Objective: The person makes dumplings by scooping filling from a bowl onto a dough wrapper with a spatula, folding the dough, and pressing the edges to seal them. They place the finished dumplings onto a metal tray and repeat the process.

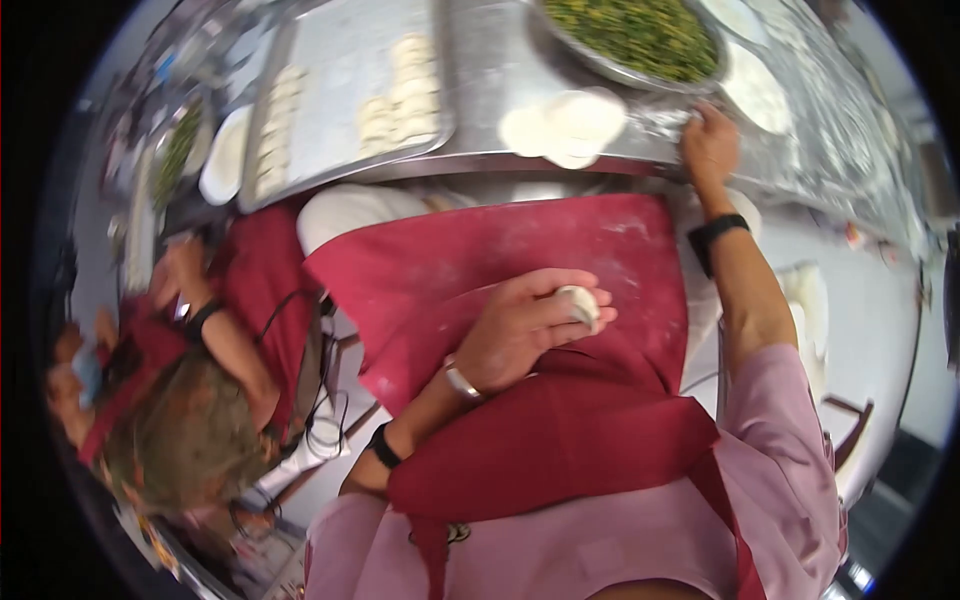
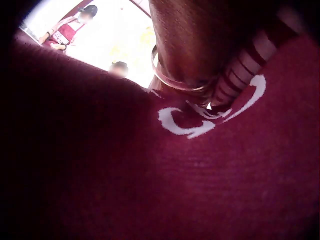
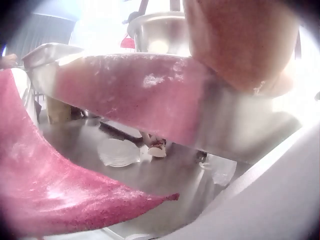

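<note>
A small pale dumpling (image 1: 580,307) lies across the fingers of my left hand (image 1: 520,325), held palm up over the red apron (image 1: 500,245). The fingers stretch out beneath it. At the table's front edge, my right hand (image 1: 710,150) is over the floured metal surface, below a steel bowl of chopped green filling (image 1: 635,35); its fingertips are blurred, and whether they hold anything is unclear. In the left wrist view, apron cloth (image 2: 200,175) fills most of the picture. The right wrist view has my right hand (image 3: 242,42) above the metal table edge (image 3: 130,95).
Round dough wrappers (image 1: 570,125) lie between the bowl and a metal tray (image 1: 330,60) with rows of dumplings (image 1: 410,90). More white dough (image 1: 755,88) is right of the bowl. Another person in a red apron (image 1: 250,260) sits at the left. A steel basin (image 3: 162,32) stands on the table.
</note>
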`<state>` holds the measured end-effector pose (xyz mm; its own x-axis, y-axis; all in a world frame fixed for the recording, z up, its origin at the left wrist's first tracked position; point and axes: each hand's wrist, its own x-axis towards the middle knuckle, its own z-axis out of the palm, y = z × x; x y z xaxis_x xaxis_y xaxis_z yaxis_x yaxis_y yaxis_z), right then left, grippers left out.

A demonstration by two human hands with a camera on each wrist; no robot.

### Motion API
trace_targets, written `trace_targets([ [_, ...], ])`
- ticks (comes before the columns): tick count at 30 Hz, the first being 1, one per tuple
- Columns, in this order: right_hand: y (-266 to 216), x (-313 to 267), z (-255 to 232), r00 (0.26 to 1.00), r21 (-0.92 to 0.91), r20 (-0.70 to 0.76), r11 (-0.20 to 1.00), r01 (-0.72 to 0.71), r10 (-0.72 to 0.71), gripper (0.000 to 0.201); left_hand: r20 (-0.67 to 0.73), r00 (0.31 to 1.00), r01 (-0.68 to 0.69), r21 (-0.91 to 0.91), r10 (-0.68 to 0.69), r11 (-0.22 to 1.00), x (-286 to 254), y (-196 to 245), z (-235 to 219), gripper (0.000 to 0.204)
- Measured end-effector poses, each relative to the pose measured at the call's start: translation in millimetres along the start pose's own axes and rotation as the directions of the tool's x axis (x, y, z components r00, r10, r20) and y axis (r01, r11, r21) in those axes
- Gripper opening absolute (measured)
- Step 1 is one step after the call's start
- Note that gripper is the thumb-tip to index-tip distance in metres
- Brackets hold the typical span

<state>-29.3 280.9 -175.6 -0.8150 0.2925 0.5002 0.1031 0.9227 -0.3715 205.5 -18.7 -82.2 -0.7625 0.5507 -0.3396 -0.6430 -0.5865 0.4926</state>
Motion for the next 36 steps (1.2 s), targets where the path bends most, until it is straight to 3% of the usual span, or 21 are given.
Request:
trace_targets([
  [1, -11, 0, -10, 0.998, -0.003, 0.038, 0.999, -0.052, 0.052, 0.029, -0.019, 1.000, -0.014, 0.006, 0.014, 1.000, -1, -1, 2, 0.034],
  [6, 5, 1, -4, 0.998, 0.112, 0.050, 0.993, -0.040, 0.034, 0.031, -0.075, 0.990, -0.122, 0.007, 0.122, 0.992, -5, 4, 3, 0.034],
  [7, 7, 2, -5, 0.991, 0.117, 0.094, 0.987, -0.107, 0.097, 0.033, -0.079, 0.983, -0.165, -0.007, 0.164, 0.986, -5, 6, 2, 0.035],
  [10, 11, -12, -16, 0.969, 0.627, 0.101, 0.742, -0.237, 0.224, 0.031, -0.088, 0.951, -0.298, 0.005, 0.297, 0.955, -9, 22, 4, 0.044],
  [12, -38, -37, -72, 0.971, 0.727, 0.103, 0.649, -0.223, 0.218, 0.037, -0.058, 0.930, -0.364, -0.016, 0.363, 0.931, -3, 32, 6, 0.051],
  [14, -91, -65, -125, 0.965, 0.784, 0.234, 0.564, -0.261, 0.120, 0.039, -0.051, 0.927, -0.374, -0.046, 0.372, 0.926, 3, 42, 15, 0.055],
  [15, -117, -78, -148, 0.922, 0.814, 0.380, 0.448, -0.370, 0.071, 0.040, -0.051, 0.925, -0.378, -0.054, 0.376, 0.924, 6, 46, 19, 0.057],
  [18, -143, -99, -167, 0.890, 0.905, 0.355, 0.345, -0.250, -0.287, 0.041, 0.029, 0.910, -0.411, -0.075, 0.414, 0.908, 17, 50, 27, 0.060],
  [20, -154, -106, -166, 0.863, 0.930, 0.303, 0.323, -0.175, -0.404, 0.043, 0.043, 0.911, -0.404, -0.104, 0.410, 0.909, 21, 48, 27, 0.061],
  [23, -162, -118, -150, 0.889, 0.946, 0.200, 0.319, -0.064, -0.413, 0.038, 0.050, 0.902, -0.413, -0.194, 0.430, 0.890, 22, 41, 22, 0.061],
  [29, -174, -128, -138, 0.945, 0.913, 0.190, 0.402, -0.070, -0.266, 0.028, 0.006, 0.892, -0.426, -0.329, 0.453, 0.843, 24, 34, 20, 0.060],
  [36, -179, -126, -135, 0.952, 0.936, 0.209, 0.327, -0.128, -0.226, 0.016, 0.004, 0.911, -0.382, -0.362, 0.412, 0.850, 22, 40, 20, 0.058],
])
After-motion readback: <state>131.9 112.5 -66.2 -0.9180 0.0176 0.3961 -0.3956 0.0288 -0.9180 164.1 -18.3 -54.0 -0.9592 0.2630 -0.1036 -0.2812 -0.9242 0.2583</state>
